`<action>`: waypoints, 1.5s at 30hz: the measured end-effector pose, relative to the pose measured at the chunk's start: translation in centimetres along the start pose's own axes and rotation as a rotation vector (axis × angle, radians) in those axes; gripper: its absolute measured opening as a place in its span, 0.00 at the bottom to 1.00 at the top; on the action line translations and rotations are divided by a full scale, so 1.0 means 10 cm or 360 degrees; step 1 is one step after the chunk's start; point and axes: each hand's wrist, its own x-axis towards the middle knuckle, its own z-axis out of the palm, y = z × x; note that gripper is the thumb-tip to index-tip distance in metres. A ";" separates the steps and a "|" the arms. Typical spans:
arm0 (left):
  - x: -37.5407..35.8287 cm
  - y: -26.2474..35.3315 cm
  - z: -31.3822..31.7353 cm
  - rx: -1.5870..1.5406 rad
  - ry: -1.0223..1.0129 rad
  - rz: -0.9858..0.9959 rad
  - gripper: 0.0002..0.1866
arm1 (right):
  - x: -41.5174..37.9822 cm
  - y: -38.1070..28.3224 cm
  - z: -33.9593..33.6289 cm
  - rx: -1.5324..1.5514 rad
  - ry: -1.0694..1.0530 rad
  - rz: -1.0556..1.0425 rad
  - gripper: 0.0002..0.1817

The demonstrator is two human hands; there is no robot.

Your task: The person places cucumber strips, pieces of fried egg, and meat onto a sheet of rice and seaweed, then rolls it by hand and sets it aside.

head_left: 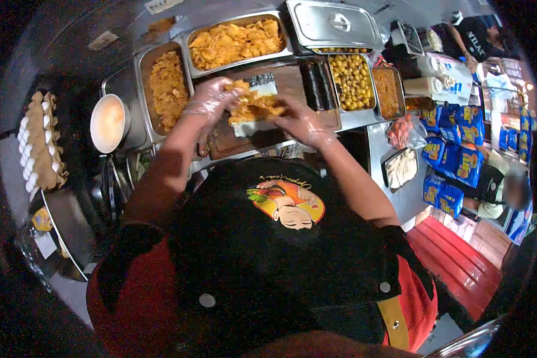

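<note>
My left hand [213,97], in a clear plastic glove, has its fingers closed on thin orange food pieces [240,88]. From the other side, my right hand [299,123], also gloved, grips the right edge of the same orange pile, thumb towards me. Beneath the pile lies a white paper sheet [244,129] with a black printed pattern at its far end. The paper rests on a brown cutting board [291,80]. Parts of the pile are hidden behind my fingers.
Beyond the board, a steel tray [191,67] holds similar orange pieces; another tray [142,89] stands left. Right are black rolls [317,86], a tray of small yellowish round items [352,82] and reddish sauce [389,92]. A white bowl [109,124] and egg trays [42,140] are left.
</note>
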 end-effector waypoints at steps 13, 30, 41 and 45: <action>0.23 -0.28 0.28 -0.0145 -0.0217 -0.0112 0.11 | 0.29 0.13 -0.03 0.0145 -0.0109 0.0267 0.16; 0.27 -0.75 0.34 0.0917 -0.0127 -0.0017 0.22 | 0.46 0.23 0.15 -0.0495 -0.0357 -0.0117 0.16; 0.22 -0.75 0.35 0.1478 -0.0230 -0.0097 0.18 | 0.65 0.53 0.41 -0.0578 -0.0331 -0.0336 0.16; 0.30 -1.04 0.35 0.1562 -0.0041 0.0074 0.15 | 0.75 1.05 0.57 -0.0847 -0.0362 -0.0366 0.18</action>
